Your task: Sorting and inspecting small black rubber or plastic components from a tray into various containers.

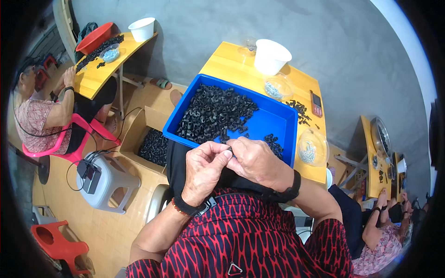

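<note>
Two hands, left hand [202, 172] & right hand [256, 162], pinch one small black part [229, 149].

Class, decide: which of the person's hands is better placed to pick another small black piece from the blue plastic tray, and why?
Probably the right hand: it lies nearer the blue plastic tray and its small black pieces; the left hand sits slightly further back.

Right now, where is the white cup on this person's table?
In the head view, the white cup stands at the yellow table's far end, beyond the blue tray, beside a clear bowl.
</note>
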`<state>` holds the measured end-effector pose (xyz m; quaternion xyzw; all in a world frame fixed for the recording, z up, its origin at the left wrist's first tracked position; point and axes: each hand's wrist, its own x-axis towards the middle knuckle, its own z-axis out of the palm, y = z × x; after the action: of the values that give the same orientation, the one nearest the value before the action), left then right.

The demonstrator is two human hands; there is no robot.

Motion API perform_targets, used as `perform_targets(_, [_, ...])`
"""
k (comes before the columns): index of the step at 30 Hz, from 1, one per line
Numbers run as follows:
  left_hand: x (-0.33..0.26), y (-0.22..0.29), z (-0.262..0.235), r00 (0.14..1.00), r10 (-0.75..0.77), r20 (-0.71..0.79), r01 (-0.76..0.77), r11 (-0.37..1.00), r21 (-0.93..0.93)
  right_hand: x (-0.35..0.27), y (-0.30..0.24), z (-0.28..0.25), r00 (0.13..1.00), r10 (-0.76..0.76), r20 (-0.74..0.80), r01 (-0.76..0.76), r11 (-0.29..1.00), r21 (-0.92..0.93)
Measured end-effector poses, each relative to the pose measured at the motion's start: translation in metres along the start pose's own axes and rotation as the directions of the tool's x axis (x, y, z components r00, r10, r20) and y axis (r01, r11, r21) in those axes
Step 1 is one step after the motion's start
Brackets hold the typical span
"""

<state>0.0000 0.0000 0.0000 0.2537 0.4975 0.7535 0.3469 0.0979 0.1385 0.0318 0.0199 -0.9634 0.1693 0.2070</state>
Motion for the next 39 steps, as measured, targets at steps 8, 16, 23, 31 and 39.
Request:
perform_targets(8, [0.000, 0.000, -0.004, 0.998, 0.052, -0.035, -0.050, 0.996, 0.069, 0.004, -0.003, 0.002, 1.000, -0.026, -0.006, 0.026, 0.999, -0.038])
perform_targets(16, [0.032, 0.008, -0.051, 0.793, 0.268, -0.547, -0.361, 0.930, -0.067, 0.023, 0.055, -0.019, 0.929, 0.356, 0.101, -0.367, 0.850, 0.377])
perform_targets(23, [0.050, -0.001, -0.123, 0.585, 0.147, -0.797, -0.366, 0.926, -0.098, 0.027, 0.071, 0.008, 0.944, 0.131, 0.302, -0.201, 0.956, 0.213])
perform_targets(31, [0.056, -0.016, -0.139, 0.501, 0.039, -0.865, -0.276, 0.954, -0.117, 0.037, 0.076, 0.018, 0.891, 0.122, 0.437, -0.213, 0.963, 0.164])
perform_targets(39, [0.053, -0.010, -0.121, 0.560, 0.093, -0.823, -0.282, 0.956, -0.084, 0.034, 0.076, 0.021, 0.933, 0.060, 0.356, -0.100, 0.990, 0.095])
